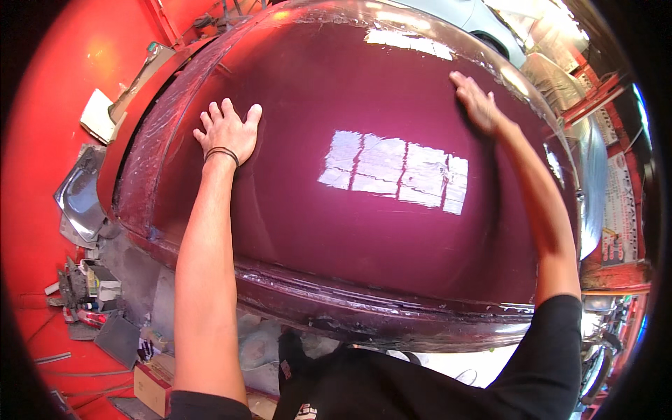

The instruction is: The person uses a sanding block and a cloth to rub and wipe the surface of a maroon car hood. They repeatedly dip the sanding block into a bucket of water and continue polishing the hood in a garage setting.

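Observation:
A glossy maroon car roof [294, 105] fills the middle of the view, with a window's bright reflection on it. My left hand [228, 128] rests palm down near the roof's left side, its fingers spread and nothing in it. Two dark bands circle that wrist. Farther out, towards the right edge, my right hand [476, 104] is slightly blurred. Its fingers point forward with the thumb apart, and I see nothing in it. It lies flat against or just over the paint; which one I cannot tell.
The roof's near side rail [367, 307] runs close to my body. Car parts and boxes clutter the red floor at left, including a cardboard box [153, 386] and a dark panel [118, 338]. A light-coloured car [472, 18] stands beyond the roof. Plastic-wrapped items [590, 178] are at right.

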The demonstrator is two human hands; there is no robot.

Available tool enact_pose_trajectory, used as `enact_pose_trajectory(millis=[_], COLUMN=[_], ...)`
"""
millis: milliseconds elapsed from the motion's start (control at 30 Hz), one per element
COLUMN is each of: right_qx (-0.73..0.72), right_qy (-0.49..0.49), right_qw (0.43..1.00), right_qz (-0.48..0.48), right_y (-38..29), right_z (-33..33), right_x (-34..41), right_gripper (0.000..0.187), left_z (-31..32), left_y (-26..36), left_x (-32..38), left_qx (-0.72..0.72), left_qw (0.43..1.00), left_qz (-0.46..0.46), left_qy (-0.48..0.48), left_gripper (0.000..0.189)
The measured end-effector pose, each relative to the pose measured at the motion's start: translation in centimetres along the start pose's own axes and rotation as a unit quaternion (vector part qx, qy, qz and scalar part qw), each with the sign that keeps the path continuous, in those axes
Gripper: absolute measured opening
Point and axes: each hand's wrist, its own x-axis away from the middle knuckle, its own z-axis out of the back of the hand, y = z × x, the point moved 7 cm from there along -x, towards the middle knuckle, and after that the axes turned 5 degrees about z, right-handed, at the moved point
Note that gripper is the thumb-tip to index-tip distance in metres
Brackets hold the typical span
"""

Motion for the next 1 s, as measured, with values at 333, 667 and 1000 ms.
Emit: enact_pose_trajectory(millis=[333,667,1000], right_qx=[0.066,0.046,0.038], right_qy=[-0.048,-0.037,-0.009], right_qw=[0.991,0.992,0.996], right_qz=[0.108,0.116,0.080], right_y=[-10.2,-10.9,-8.5], right_z=[-0.6,-1.0,-0.2], right_x=[5.2,2.3,-4.2], right_gripper=[0.063,0.058,0.059], left_z=[0.2,0.2,0.9], left_y=[-2.2,-1.4,-0.3], left_x=[0.6,0.4,0.9], left_qx=[-0.022,-0.013,-0.002], left_qw=[1.000,1.000,1.000], left_qz=[0.020,0.023,0.003], left_qy=[0.007,-0.005,0.003], left_gripper=[0.093,0.093,0.092])
